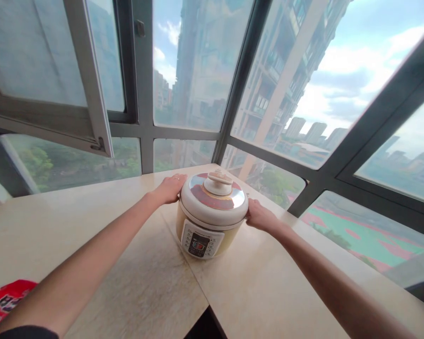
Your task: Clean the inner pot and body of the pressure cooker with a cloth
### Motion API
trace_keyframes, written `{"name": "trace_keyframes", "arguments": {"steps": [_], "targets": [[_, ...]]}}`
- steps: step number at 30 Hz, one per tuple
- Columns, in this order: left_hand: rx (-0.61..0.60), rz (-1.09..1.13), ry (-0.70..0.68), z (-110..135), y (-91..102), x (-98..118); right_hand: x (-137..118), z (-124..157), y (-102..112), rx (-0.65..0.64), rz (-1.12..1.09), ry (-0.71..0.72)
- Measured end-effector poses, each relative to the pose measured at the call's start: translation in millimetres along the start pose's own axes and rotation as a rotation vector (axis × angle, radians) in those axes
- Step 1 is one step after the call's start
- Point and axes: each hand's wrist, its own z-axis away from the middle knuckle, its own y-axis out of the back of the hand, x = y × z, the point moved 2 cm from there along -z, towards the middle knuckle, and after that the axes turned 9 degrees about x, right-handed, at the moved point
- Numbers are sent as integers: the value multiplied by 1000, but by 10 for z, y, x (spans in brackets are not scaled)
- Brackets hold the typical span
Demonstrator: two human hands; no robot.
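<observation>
An electric pressure cooker (212, 216) with a cream body stands upright on the stone sill, a control panel with a dark display facing me. Its lid is on, with a shiny top and a pale knob (219, 183) in the middle. At the cooker's left side my left hand (171, 188) is closed around the edge near the rim, a ring on one finger. On the opposite side my right hand (259, 215) grips the cooker just under the lid's edge. The fingertips of both hands are partly hidden behind the cooker.
Tall windows with grey frames (147, 94) meet in a corner behind the cooker. An inward-tilted window sash (95, 84) hangs at upper left. A red printed package (9, 299) lies at lower left on the pale stone sill (134, 282). Something black (207, 325) pokes in at bottom centre.
</observation>
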Motion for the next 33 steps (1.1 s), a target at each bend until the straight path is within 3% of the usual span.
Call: {"name": "trace_keyframes", "arguments": {"steps": [10,23,33], "targets": [[46,-3,201,46,-241,87,-57,128,-206,90,89,-152],[53,-49,295,108,-208,187,-181,195,-69,44,118,-240],[102,-56,319,126,-211,215,-134,265,-133,134,58,-227]]}}
